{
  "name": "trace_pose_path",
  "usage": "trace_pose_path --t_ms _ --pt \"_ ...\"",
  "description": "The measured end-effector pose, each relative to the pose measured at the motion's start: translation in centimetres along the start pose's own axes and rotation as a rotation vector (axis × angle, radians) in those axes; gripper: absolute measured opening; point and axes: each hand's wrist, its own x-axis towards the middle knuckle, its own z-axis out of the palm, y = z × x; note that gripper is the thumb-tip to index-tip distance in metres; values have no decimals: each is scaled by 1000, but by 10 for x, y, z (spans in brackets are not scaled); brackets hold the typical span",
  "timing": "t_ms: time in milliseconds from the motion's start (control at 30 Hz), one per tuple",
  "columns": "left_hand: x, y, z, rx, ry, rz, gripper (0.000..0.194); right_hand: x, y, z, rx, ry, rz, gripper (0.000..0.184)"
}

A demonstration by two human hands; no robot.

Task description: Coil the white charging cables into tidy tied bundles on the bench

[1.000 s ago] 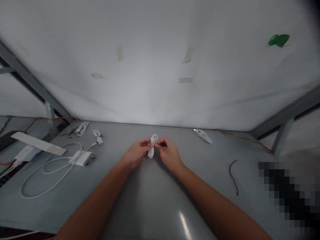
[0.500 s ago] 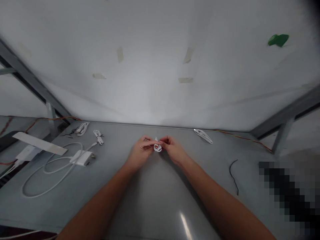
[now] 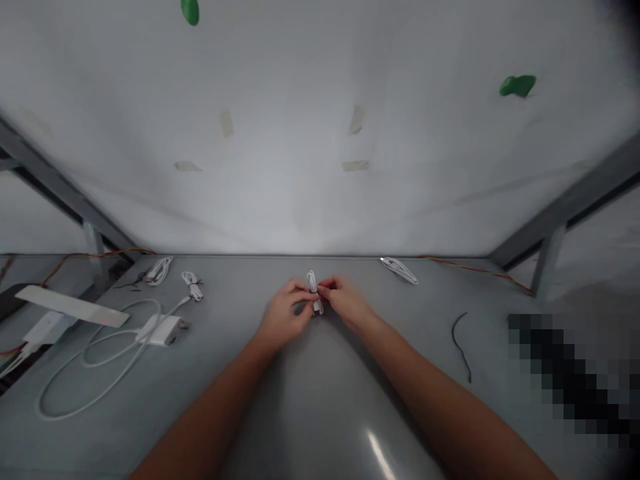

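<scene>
A small coiled white cable (image 3: 315, 289) stands upright between my two hands, above the middle of the grey table (image 3: 310, 393). My left hand (image 3: 285, 315) pinches the coil from the left with fingers closed on it. From the right, my right hand (image 3: 345, 301) grips the same coil with thumb and fingertips pressed together. Part of the coil is hidden behind my fingers.
A white charger with a long looped cable (image 3: 160, 329) lies at the left, beside a flat white strip (image 3: 70, 306). Two bundled white cables (image 3: 193, 285) lie at the back left, another (image 3: 399, 269) at the back right. A short black wire (image 3: 460, 343) lies right.
The coil went from upright to lying sideways between my fingers and is now upright again. The camera has tilted slightly, shifting the scene down and left.
</scene>
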Motion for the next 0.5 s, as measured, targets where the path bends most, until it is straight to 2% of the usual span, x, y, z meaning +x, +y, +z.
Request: trace_pose_path --t_ms 67,133,200,267,367,433,500 --pt "1 -6 5 -108 48 -111 6 -1 -2 1 25 -5 24 21" --pt "2 -13 10 -216 73 -234 16 -2 -6 2 51 -13 53 19" --pt "3 -19 14 -274 84 -302 28 -3 -8 2 71 -18 74 17" --pt "3 -21 16 -289 96 -320 33 -2 -8 3 83 -24 86 15" --pt "5 -21 16 -261 108 -329 30 4 -4 0 93 -20 70 17" --pt "5 -22 14 -172 101 -313 23 11 -2 -9 53 21 27 15" --pt "6 -27 8 -8 88 -257 21 17 -2 -21 -111 83 -66 5"
